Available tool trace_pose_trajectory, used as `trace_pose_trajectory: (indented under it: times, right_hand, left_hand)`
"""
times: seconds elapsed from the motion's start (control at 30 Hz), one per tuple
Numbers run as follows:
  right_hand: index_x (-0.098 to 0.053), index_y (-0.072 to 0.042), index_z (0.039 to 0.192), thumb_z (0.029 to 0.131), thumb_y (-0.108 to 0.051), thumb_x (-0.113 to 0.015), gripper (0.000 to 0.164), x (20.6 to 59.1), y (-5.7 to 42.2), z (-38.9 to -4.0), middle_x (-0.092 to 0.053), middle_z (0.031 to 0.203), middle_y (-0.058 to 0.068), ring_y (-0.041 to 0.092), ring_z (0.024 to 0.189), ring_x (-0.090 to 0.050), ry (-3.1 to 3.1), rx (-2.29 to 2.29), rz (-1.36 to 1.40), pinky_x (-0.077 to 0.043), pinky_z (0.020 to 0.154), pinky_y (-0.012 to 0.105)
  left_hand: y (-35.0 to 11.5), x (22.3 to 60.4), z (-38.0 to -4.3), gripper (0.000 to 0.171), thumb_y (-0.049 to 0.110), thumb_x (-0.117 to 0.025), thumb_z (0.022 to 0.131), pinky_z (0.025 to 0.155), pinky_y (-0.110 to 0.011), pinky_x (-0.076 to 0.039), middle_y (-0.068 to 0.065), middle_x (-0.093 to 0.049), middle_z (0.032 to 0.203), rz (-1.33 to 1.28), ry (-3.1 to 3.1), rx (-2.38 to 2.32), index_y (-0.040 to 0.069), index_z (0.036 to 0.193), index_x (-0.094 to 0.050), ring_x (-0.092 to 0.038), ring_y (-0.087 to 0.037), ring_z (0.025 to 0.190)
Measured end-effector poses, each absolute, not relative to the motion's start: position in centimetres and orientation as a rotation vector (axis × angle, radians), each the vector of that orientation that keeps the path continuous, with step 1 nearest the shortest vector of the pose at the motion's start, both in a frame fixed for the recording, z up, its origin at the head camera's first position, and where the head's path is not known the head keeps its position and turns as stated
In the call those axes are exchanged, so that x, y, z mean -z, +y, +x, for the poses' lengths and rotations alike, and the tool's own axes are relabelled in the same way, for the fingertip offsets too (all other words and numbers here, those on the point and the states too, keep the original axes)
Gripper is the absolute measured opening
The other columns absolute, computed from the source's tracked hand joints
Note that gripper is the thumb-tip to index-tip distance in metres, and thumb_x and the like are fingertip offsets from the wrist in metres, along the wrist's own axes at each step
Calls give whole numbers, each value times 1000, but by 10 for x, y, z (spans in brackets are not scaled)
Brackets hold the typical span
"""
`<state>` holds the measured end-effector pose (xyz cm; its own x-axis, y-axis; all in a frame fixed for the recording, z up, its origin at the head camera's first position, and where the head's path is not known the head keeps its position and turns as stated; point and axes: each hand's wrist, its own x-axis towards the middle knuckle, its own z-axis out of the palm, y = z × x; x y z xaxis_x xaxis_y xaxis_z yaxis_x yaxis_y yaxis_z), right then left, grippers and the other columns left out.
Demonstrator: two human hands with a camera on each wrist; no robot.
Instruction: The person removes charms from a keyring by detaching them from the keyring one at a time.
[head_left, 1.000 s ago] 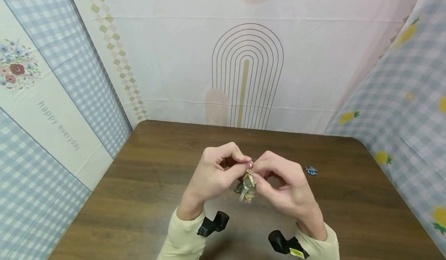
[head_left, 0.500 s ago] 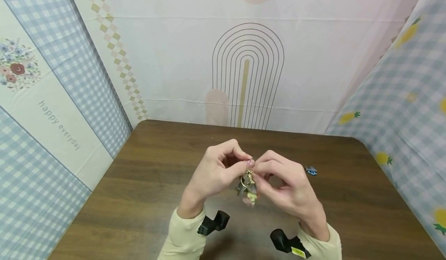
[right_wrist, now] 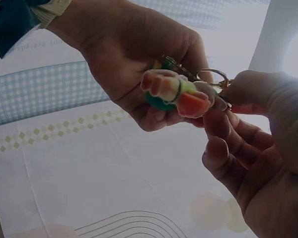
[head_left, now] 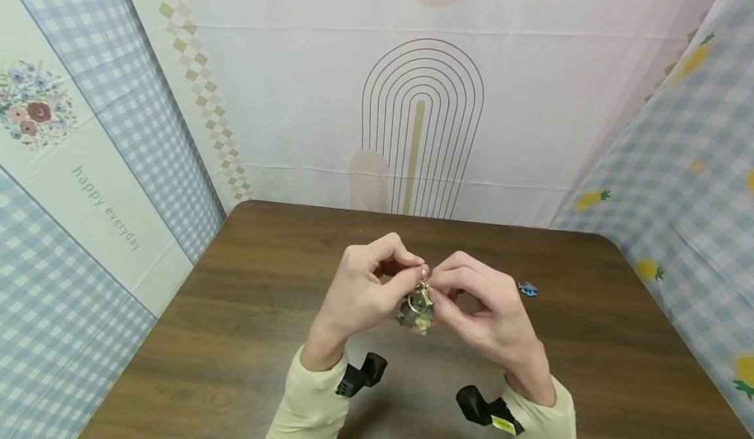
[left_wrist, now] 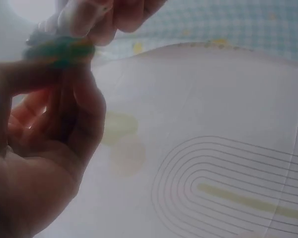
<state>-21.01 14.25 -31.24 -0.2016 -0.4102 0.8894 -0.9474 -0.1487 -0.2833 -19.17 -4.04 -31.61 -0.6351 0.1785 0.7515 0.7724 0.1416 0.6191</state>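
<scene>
A keychain (head_left: pixel 419 308) with a gold ring and small charms hangs between both hands above the table. My left hand (head_left: pixel 366 288) pinches its top, near a small pinkish part, between thumb and index finger. From the other side my right hand (head_left: pixel 485 305) pinches the gold fittings beside the ring with thumb and fingers. In the right wrist view, the gold ring (right_wrist: pixel 213 75) sits by the right thumb, and a red, white and yellow figure charm (right_wrist: pixel 175 93) dangles below it. A blurred green and orange charm (left_wrist: pixel 59 51) appears in the left wrist view. Fingers hide the exact joint.
A small blue trinket (head_left: pixel 527 288) lies on the brown wooden table (head_left: pixel 247 295), right of the right hand. Patterned cloths (head_left: pixel 283 112) hang behind the table and at both sides. Black wrist cameras (head_left: pixel 372 368) sit on both sleeves.
The charms have swung and turned below the fingers, and the gold ring now faces the head camera. Both hands keep their pinch and have risen very slightly.
</scene>
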Motion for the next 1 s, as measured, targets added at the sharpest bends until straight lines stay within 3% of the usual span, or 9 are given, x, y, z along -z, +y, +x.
trace_pose_trajectory:
  times: [0.23, 0.5, 0.7, 0.8, 0.87, 1.0]
  right_hand:
    - [-67, 1, 89, 91, -2, -63, 5, 312, 140, -202, -61, 83, 10, 9, 74, -54, -1582, -1253, 1493, -46, 63, 16]
    - [-66, 5, 85, 93, -7, -61, 15, 308, 132, -192, -61, 83, 12, 12, 75, -56, -1528, -1156, 1454, -46, 63, 17]
    - [-64, 6, 85, 93, -5, -60, 15, 307, 131, -191, -60, 80, 11, 9, 71, -52, -1533, -1201, 1444, -44, 60, 15]
    - [-64, 4, 88, 91, -1, -62, 6, 308, 132, -191, -60, 80, 10, 9, 72, -52, -1568, -1312, 1478, -44, 59, 17]
    - [-63, 3, 89, 89, 3, -63, 1, 310, 134, -192, -60, 80, 9, 9, 73, -53, -1590, -1395, 1500, -45, 59, 18]
    - [-62, 3, 89, 88, 8, -61, 6, 314, 137, -192, -60, 80, 8, 8, 72, -55, -1627, -1531, 1524, -47, 56, 18]
  left_hand:
    - [-44, 315, -189, 10, -6, -65, 87, 66, -24, -58, -10, -72, 86, -1050, -1849, 1450, 2, 93, -65, -67, -11, 75]
    - [-47, 311, -184, 14, -12, -68, 83, 74, -26, -57, -12, -66, 86, -1169, -1634, 1326, 0, 89, -64, -65, -18, 81]
    - [-44, 311, -180, 14, -8, -68, 82, 64, -18, -54, -7, -66, 76, -1022, -1668, 1278, 4, 79, -62, -62, -10, 68]
    - [-43, 311, -176, 17, -7, -68, 80, 55, -15, -50, -5, -69, 71, -929, -1719, 1327, 7, 73, -61, -60, -6, 60]
    - [-44, 311, -173, 17, -6, -68, 79, 52, -15, -49, -6, -72, 71, -893, -1757, 1363, 7, 71, -62, -61, -5, 57]
    - [-45, 310, -168, 12, -2, -70, 81, 50, -16, -50, -6, -74, 73, -870, -1856, 1415, 7, 74, -65, -63, -5, 58]
